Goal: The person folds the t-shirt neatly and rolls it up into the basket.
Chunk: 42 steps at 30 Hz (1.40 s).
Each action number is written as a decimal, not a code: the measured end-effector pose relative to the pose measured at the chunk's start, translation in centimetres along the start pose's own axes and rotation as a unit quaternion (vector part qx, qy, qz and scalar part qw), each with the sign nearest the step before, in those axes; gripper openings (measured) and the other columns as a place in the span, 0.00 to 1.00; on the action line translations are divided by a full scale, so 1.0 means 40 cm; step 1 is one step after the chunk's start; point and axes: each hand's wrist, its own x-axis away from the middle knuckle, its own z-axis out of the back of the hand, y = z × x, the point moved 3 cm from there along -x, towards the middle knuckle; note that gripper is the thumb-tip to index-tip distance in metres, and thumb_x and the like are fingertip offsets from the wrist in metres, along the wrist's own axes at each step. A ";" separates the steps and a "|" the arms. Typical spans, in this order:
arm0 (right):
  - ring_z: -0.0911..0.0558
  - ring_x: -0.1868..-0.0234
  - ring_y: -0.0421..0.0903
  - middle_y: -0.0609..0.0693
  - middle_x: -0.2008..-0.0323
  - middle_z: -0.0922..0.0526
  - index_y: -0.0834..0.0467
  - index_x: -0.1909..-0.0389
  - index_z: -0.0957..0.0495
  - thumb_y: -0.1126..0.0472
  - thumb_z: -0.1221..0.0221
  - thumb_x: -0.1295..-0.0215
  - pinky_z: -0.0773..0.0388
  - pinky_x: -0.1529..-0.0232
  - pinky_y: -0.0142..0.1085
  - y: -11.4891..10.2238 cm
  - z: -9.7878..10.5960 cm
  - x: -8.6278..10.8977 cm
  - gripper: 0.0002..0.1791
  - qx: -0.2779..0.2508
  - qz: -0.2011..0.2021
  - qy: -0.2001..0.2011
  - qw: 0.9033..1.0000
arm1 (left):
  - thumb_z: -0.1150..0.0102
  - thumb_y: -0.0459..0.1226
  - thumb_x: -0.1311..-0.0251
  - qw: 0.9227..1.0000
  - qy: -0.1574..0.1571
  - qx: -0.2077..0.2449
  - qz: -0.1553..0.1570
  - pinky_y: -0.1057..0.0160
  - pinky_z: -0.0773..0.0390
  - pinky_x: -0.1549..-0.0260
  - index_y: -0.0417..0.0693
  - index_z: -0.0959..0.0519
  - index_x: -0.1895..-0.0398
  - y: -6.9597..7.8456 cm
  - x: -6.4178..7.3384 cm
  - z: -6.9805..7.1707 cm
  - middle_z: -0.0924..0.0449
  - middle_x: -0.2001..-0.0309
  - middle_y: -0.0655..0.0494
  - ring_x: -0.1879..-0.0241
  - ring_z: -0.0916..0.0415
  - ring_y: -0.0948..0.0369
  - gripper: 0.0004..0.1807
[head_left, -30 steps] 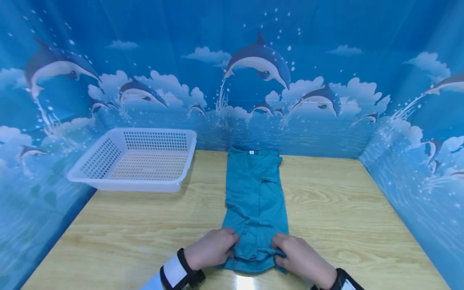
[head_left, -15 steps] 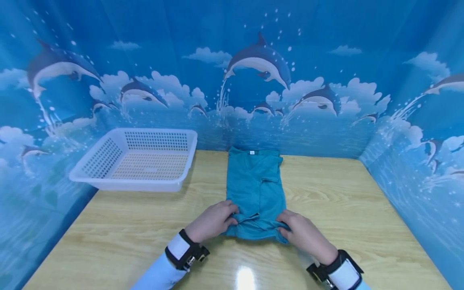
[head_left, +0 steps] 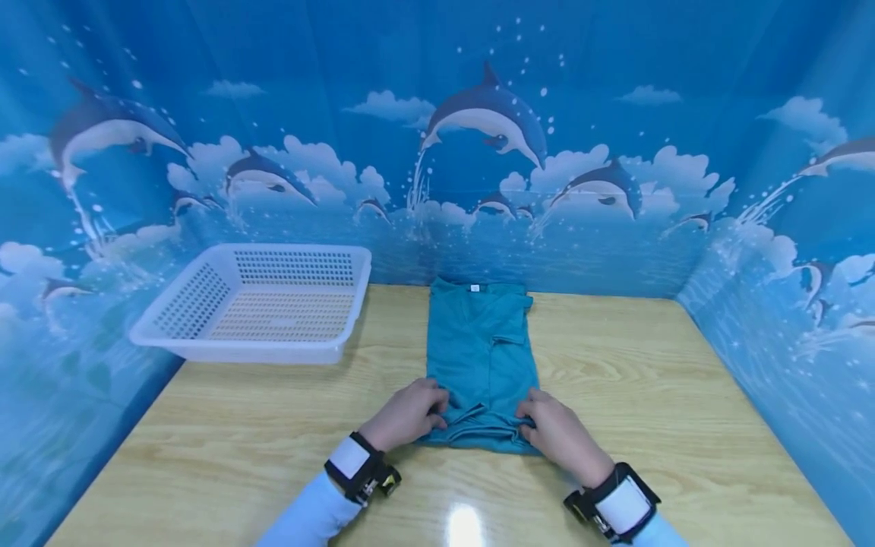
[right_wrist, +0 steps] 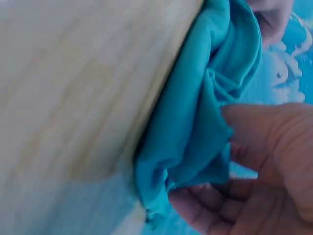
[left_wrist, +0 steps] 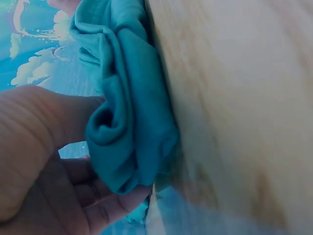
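Observation:
A teal shirt (head_left: 475, 346) lies on the table with its collar and small white label at the far end and a short flap on its chest. Its near end is folded up into a thick roll (left_wrist: 142, 103). At the roll's left end my left hand (head_left: 408, 414) grips the cloth, thumb on the upper layers and fingers curled beneath. My right hand (head_left: 563, 433) pinches the right end the same way; in the right wrist view the folded cloth (right_wrist: 188, 122) sits between its thumb and fingers.
A white perforated plastic basket (head_left: 328, 346) stands at the back left of the wooden table (head_left: 649, 395). Behind and at both sides hangs a blue curtain (head_left: 328, 91) printed with dolphins. Each wrist wears a strapped camera.
Both hands have moved away from the body, carrying the shirt's near end up over itself, so the shirt is shorter. In the last half second the folded edge has settled lower.

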 end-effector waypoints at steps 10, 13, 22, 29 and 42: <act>0.27 0.56 0.46 0.53 0.56 0.25 0.66 0.46 0.23 0.71 0.37 0.55 0.25 0.55 0.40 -0.086 -0.003 0.028 0.28 0.097 0.106 0.023 0.989 | 0.35 0.40 0.43 1.000 -0.003 -0.013 0.005 0.72 0.33 0.74 0.54 0.27 0.75 0.006 0.003 0.005 0.34 0.72 0.64 0.71 0.36 0.68 0.09; 0.27 0.56 0.45 0.53 0.54 0.24 0.66 0.43 0.25 0.66 0.37 0.54 0.26 0.54 0.40 -0.103 -0.008 0.038 0.31 0.101 0.118 -0.002 0.988 | 0.35 0.41 0.44 1.000 -0.002 -0.012 0.008 0.72 0.33 0.73 0.53 0.25 0.73 0.004 0.004 0.008 0.32 0.70 0.64 0.70 0.35 0.68 0.08; 0.27 0.61 0.46 0.50 0.64 0.23 0.65 0.54 0.19 0.64 0.33 0.52 0.29 0.59 0.39 -0.112 -0.034 0.024 0.21 0.171 0.147 0.003 0.974 | 0.34 0.43 0.45 1.000 0.004 -0.008 0.010 0.71 0.32 0.72 0.53 0.23 0.68 0.006 0.007 0.021 0.29 0.68 0.63 0.69 0.34 0.67 0.08; 0.26 0.72 0.43 0.46 0.76 0.26 0.59 0.72 0.16 0.67 0.34 0.50 0.30 0.73 0.33 -0.110 -0.037 -0.012 0.03 0.172 0.154 0.024 0.973 | 0.46 0.49 0.35 1.000 0.018 -0.008 0.024 0.70 0.29 0.72 0.52 0.21 0.63 0.029 0.008 0.042 0.27 0.67 0.63 0.68 0.31 0.68 0.11; 0.37 0.83 0.35 0.41 0.82 0.36 0.52 0.87 0.32 0.66 0.41 0.47 0.39 0.83 0.28 -0.068 -0.023 -0.071 0.14 0.014 0.081 -0.043 0.996 | 0.51 0.53 0.33 0.993 0.044 -0.073 -0.083 0.62 0.26 0.50 0.49 0.27 0.42 0.167 0.040 0.068 0.26 0.50 0.55 0.49 0.30 0.60 0.24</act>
